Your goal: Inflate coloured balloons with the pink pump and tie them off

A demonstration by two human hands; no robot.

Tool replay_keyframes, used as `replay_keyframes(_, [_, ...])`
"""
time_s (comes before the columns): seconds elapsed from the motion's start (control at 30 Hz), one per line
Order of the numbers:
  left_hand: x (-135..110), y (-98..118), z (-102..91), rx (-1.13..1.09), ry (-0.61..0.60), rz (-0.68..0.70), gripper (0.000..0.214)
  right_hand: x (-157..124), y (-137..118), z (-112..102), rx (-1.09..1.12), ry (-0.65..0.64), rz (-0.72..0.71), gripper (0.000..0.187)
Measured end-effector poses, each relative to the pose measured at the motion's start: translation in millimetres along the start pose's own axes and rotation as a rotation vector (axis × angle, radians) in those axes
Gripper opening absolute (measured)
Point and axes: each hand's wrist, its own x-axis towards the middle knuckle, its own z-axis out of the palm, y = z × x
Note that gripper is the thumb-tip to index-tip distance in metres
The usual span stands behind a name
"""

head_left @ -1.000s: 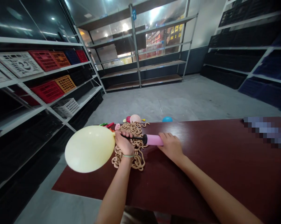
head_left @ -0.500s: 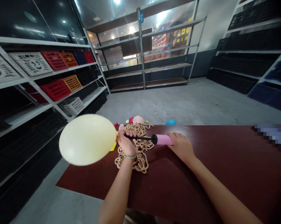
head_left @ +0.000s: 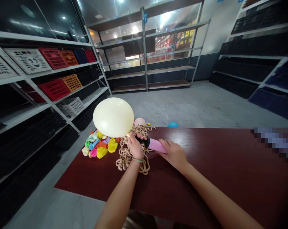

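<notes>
Cream balloon (head_left: 113, 117) is held up past the left hand (head_left: 135, 147), whose grip is curled round the black end of the pink hand pump (head_left: 157, 146), probably so the neck stays on. The barrel's wrapped in the right hand's (head_left: 174, 155) closed grip, likely for steadiness. Tan strands (head_left: 125, 159) are heaped underneath on the surface (head_left: 194, 181), limp balloons (head_left: 101, 147) piled beside.
</notes>
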Motion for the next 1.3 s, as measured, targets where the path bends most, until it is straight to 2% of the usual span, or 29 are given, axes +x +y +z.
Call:
replay_keyframes(0.17, [16, 3, -10.4, 0.179, 0.010, 0.060, 0.031, 3, -2, -1, -0.008, 0.008, 0.006, 0.047])
replay_keyframes(0.3, [23, 8, -16.1, 0.172, 0.033, 0.139, 0.032, 3, -4, 2, -0.009, 0.000, -0.001, 0.047])
replay_keyframes(0.43, [40, 30, -23.4, 0.165, 0.155, 0.267, 0.034, -1, 4, 2, -0.028, -0.011, -0.003, 0.047])
replay_keyframes(0.53, [50, 48, -26.1, 0.149, 0.164, 0.274, 0.034, -1, 12, -2, -0.064, -0.018, 0.041, 0.049])
replay_keyframes(0.67, [46, 55, -25.0, 0.311, 0.003, 0.300, 0.040, 3, 19, -8, -0.096, -0.037, -0.005, 0.054])
replay_keyframes(0.8, [39, 48, -29.9, 0.635, -0.252, 0.256, 0.050, 3, 23, -10, -0.079, -0.045, -0.097, 0.056])
replay_keyframes(0.93, [40, 38, -43.8, 1.045, -0.467, 0.186, 0.052, 3, 24, -11, -0.034, 0.016, -0.128, 0.055])
replay_keyframes(1.1, [38, 27, -53.6, 1.498, -0.552, 0.267, 0.038, 6, 21, -12, 0.019, 0.097, -0.184, 0.035])
replay_keyframes(1.3, [28, 26, -44.6, 1.863, -0.663, 0.257, 0.038, 7, 18, -10, 0.046, 0.234, -0.249, 0.026])
